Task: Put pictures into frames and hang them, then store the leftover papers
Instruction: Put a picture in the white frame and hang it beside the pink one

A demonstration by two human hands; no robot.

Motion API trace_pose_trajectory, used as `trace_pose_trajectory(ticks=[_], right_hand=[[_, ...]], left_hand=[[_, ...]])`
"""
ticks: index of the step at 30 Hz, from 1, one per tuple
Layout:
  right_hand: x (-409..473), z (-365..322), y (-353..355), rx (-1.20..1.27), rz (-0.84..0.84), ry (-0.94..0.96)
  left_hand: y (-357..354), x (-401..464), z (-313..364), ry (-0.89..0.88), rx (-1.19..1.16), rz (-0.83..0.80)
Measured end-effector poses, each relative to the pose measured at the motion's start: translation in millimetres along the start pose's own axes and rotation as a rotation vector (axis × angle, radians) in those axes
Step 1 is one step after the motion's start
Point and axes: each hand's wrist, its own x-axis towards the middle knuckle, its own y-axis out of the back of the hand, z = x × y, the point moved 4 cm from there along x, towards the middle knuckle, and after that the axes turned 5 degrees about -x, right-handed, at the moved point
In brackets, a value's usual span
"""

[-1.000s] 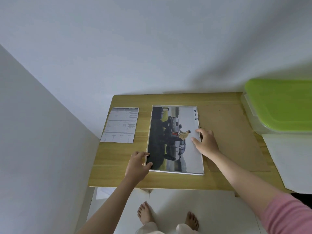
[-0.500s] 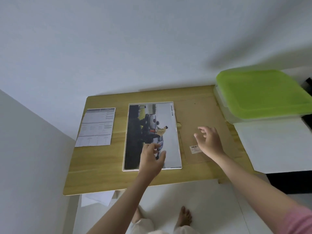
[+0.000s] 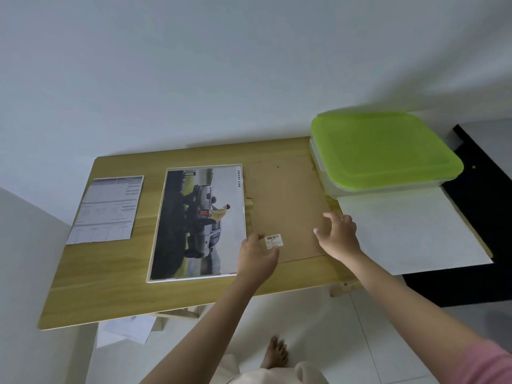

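Both hands have left the framed picture and moved right, onto the brown board.

My left hand [image 3: 256,257] sits over the near left corner of the flat brown cardboard backing board [image 3: 288,209], by its small white barcode sticker [image 3: 274,241], fingers loosely curled and gripping nothing I can make out. My right hand [image 3: 339,235] hovers spread wide at the board's right edge, holding nothing. That board lies between the two hands on the wooden table [image 3: 110,278], long axis running from near edge to far edge, just right of the white-framed car picture [image 3: 198,221]. I judge that lifting it takes one hand per side. A printed paper sheet [image 3: 106,209] lies toward the table's left edge, a green-lidded plastic box [image 3: 383,151] at its far right corner.
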Motion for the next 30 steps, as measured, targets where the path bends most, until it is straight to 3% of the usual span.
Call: trace_pose_trajectory(ticks=[5,11,19,25,30], right_hand=[[0.9,1.7,2.4,0.036,-0.015,0.002],[9.2,6.7,13.9,0.225,0.007,-0.120],[-1.3,1.5,15.6,0.374,0.035,-0.143],[-21.8,-29.3,6.0,0.457,0.089,-0.122],[-39.1,-74.5,-15.8,0.519,0.033,-0.068]], left_hand=[[-8.9,-0.4,4.7,0.025,0.014,0.019],[-2.9,2.2,-1.3,0.106,-0.145,0.055],[19.1,-10.6,-5.7,-0.002,-0.263,0.071],[59.0,-12.8,-16.9,-0.026,-0.220,0.099],[104.4,-18.0,-43.5,0.039,-0.294,0.165]])
